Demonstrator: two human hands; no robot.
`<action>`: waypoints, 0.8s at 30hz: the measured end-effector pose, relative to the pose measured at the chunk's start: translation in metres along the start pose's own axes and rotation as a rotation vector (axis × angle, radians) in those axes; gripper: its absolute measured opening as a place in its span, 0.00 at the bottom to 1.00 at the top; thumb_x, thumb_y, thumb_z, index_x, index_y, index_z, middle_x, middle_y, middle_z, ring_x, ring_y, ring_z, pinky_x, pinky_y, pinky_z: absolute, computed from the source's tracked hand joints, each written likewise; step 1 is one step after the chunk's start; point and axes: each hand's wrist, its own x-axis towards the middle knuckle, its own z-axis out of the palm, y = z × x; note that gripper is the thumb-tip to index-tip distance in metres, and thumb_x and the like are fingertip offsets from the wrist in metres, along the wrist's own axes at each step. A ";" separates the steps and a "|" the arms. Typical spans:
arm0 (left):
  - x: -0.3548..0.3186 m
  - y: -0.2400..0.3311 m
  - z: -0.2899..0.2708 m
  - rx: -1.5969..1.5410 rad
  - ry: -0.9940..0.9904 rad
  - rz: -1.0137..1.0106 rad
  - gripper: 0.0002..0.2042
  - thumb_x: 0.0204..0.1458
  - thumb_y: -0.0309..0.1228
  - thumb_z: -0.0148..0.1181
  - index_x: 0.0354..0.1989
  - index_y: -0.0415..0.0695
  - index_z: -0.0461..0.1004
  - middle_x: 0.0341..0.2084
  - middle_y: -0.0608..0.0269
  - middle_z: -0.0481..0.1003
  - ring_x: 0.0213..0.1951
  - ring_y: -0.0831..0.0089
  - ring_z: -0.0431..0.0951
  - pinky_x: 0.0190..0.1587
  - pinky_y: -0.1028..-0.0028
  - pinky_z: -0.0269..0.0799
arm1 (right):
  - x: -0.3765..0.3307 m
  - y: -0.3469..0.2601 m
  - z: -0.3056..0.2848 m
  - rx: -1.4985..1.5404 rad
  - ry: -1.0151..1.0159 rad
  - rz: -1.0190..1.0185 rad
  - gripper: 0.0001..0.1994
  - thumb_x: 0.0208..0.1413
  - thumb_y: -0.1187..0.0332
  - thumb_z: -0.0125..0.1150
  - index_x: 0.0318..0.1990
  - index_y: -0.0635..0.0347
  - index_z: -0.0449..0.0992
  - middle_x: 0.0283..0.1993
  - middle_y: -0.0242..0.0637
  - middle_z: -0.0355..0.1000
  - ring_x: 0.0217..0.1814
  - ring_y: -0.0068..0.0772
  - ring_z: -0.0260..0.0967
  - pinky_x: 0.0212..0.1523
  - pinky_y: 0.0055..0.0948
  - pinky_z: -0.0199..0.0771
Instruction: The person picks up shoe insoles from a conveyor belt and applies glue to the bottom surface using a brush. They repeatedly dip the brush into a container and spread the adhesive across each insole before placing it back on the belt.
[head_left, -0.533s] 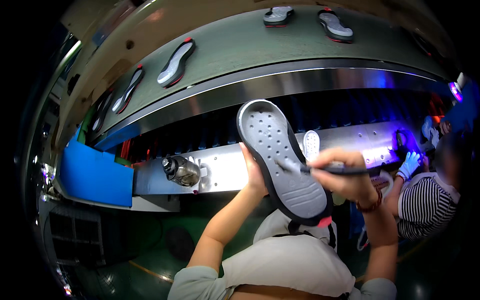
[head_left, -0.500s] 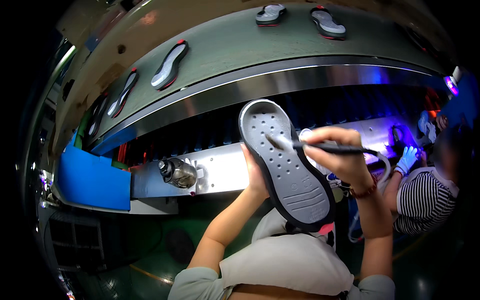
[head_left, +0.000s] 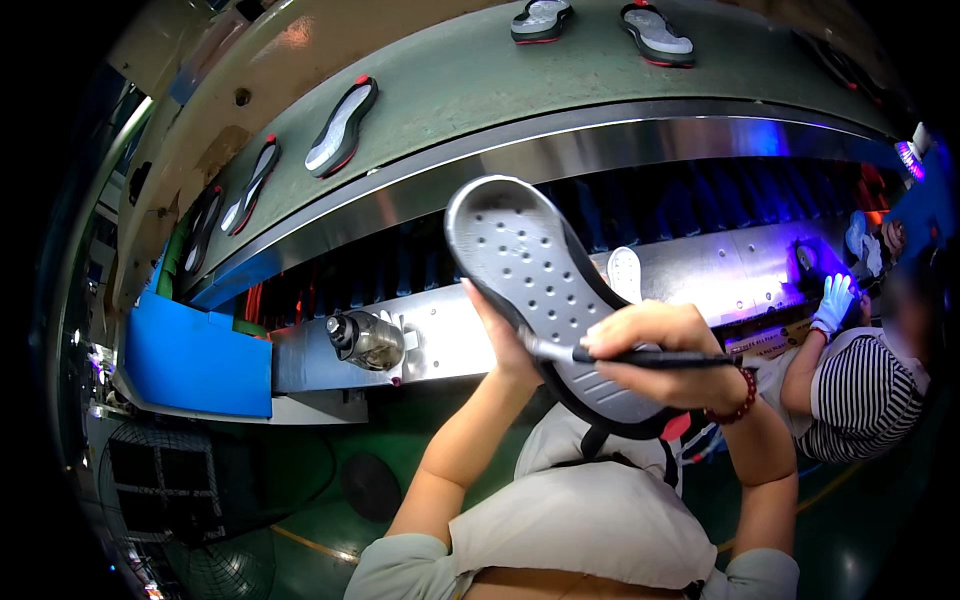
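My left hand (head_left: 506,342) is wrapped around the left edge of a shoe sole (head_left: 520,262), holding it tilted up in front of me. The sole has a grey, dimpled upper face, a black rim and a red tab at its near end. In my right hand (head_left: 655,340) is a brush (head_left: 672,359) with a dark handle, pinched between the fingers. Its light bristle end lies across the sole's middle, touching the left edge beside my left hand. The sole hides part of my left fingers.
Beyond a metal edge, several soles, one of them here (head_left: 342,126), lie on a green conveyor belt (head_left: 440,100). A bottle (head_left: 366,340) stands on the metal shelf (head_left: 445,340) to the left. At right, a co-worker's gloved hand (head_left: 833,302) is near a purple-lit area. A fan (head_left: 165,480) stands lower left.
The brush has moved from the sole's dimpled middle down and left to its edge. The sole has shifted slightly up and left. The co-worker's gloved hand has risen a little.
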 end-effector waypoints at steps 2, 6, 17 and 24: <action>0.002 0.006 -0.004 0.014 -0.005 0.042 0.45 0.42 0.70 0.26 0.57 0.40 0.54 0.50 0.45 0.63 0.50 0.52 0.65 0.54 0.57 0.60 | -0.008 0.001 -0.004 0.085 -0.124 -0.034 0.08 0.38 0.78 0.63 0.30 0.65 0.76 0.32 0.41 0.74 0.35 0.29 0.73 0.38 0.22 0.71; 0.003 0.011 0.007 0.009 0.000 0.085 0.45 0.43 0.70 0.27 0.57 0.40 0.53 0.49 0.44 0.63 0.50 0.51 0.65 0.54 0.56 0.60 | -0.010 0.010 -0.017 0.064 0.068 0.211 0.08 0.41 0.80 0.61 0.33 0.66 0.75 0.35 0.40 0.74 0.38 0.25 0.72 0.40 0.21 0.71; 0.007 0.029 0.013 0.009 -0.075 0.118 0.40 0.46 0.67 0.29 0.57 0.46 0.55 0.50 0.56 0.64 0.49 0.62 0.66 0.53 0.64 0.61 | -0.038 0.013 -0.020 0.112 -0.046 0.169 0.10 0.38 0.81 0.63 0.32 0.64 0.76 0.35 0.40 0.74 0.37 0.29 0.70 0.40 0.23 0.69; 0.001 0.035 0.029 0.063 0.008 0.146 0.37 0.46 0.66 0.32 0.55 0.49 0.59 0.48 0.62 0.66 0.47 0.68 0.67 0.50 0.69 0.65 | -0.057 0.017 -0.030 0.135 0.111 0.340 0.10 0.39 0.80 0.63 0.32 0.63 0.76 0.35 0.40 0.73 0.39 0.29 0.70 0.42 0.24 0.69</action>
